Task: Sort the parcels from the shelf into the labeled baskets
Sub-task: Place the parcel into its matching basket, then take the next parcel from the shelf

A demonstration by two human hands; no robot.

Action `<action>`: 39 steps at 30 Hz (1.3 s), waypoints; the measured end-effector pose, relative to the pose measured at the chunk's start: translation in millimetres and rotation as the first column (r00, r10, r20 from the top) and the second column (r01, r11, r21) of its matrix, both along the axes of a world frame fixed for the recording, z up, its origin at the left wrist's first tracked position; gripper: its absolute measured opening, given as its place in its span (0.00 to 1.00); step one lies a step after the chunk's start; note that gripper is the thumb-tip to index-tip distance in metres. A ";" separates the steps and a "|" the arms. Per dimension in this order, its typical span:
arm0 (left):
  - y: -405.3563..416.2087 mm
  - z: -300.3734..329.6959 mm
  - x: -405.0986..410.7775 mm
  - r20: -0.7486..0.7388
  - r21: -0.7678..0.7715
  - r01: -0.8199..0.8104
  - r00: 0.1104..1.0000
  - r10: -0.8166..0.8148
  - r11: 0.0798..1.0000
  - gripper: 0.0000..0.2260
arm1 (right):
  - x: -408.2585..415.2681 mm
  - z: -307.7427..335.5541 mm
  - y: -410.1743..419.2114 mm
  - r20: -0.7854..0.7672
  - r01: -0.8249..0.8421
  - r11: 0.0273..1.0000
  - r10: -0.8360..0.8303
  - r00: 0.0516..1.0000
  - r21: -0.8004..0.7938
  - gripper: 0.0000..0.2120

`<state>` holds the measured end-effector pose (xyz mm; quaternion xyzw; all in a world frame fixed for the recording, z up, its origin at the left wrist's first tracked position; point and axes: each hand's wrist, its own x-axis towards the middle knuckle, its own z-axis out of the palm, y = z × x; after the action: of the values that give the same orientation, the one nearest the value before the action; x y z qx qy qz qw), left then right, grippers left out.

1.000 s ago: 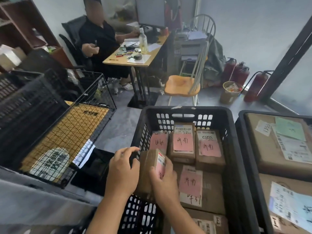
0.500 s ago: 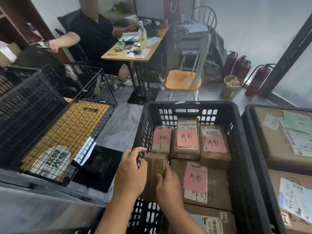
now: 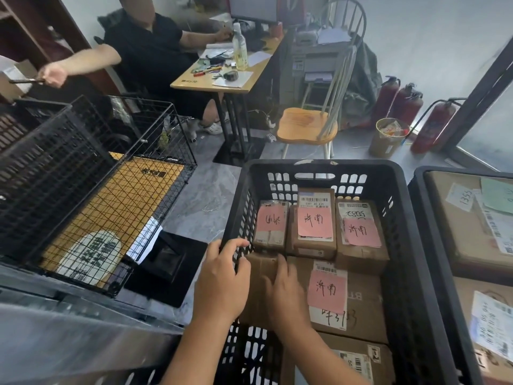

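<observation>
so we're setting this small brown parcel (image 3: pixel 262 276) down into the near left corner of the middle black basket (image 3: pixel 410 245), right up against its left wall. a second ago we were holding it up on edge above the rim with its pink label showing; now it's sitting low inside, plain cardboard side facing us, label out of sight. our left hand (image 3: pixel 222 284) is curling over the basket's left rim with the fingers bent round the parcel's outer side, and our right hand (image 3: pixel 286 295) is pressing on its inner side, fingers fairly straight but wrapping its top edge. so both are gripping it, though we can't tell how firmly.

just beside it the big box with the pink note (image 3: pixel 327 291) is lying flat, and along the far wall three more pink-labelled parcels (image 3: pixel 315 222) are lined up in a row. looks like this one is basically delivered, letting go is what's left.

the right-hand basket (image 3: pixel 416 195) is holding larger boxes. further off a wire cage (image 3: pixel 111 190) is sitting to the left, and a person (image 3: pixel 155 51) is sitting at the desk (image 3: pixel 230 84).
</observation>
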<state>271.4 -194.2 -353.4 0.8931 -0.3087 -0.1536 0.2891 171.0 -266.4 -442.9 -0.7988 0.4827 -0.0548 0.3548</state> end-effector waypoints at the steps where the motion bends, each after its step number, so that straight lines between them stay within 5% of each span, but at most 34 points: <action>1: 0.1 0.1 -0.3 0.012 0.004 0.002 1.000 -0.002 1.000 0.14 | 1.0 -2.7 -1.5 -0.048 -0.059 0.995 0.055 0.997 -0.082 0.31; 5: 0.4 0.2 -6.0 0.118 0.072 0.026 0.992 -0.034 0.997 0.18 | -1.8 -22.8 -19.0 -0.262 -0.290 0.898 0.207 0.943 -0.330 0.33; 11: -0.1 -9.4 -14.0 0.298 0.189 0.029 0.951 -0.085 0.982 0.25 | -3.6 -23.6 -29.7 -0.415 -0.476 0.813 0.326 0.849 -0.336 0.32; 20: 4.0 -14.4 -10.1 0.335 0.271 0.061 0.930 -0.153 0.961 0.27 | -23.0 0.9 -28.0 -0.252 -0.394 0.814 0.311 0.916 -0.427 0.30; 33: -21.8 52.7 -81.7 0.343 0.186 0.244 0.892 -0.296 0.952 0.29 | -128.3 125.9 -62.7 -0.233 -0.353 0.733 0.266 0.936 -0.582 0.31; 39: -19.5 92.1 -116.7 0.436 0.149 0.174 0.872 -0.222 0.973 0.28 | -166.8 173.4 -75.8 -0.235 -0.403 0.668 0.331 0.914 -0.626 0.33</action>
<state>154.7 -213.7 -261.3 0.8819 -0.4484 0.0123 0.1451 4.2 -342.2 -269.6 -0.9540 0.2778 -0.1092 0.0273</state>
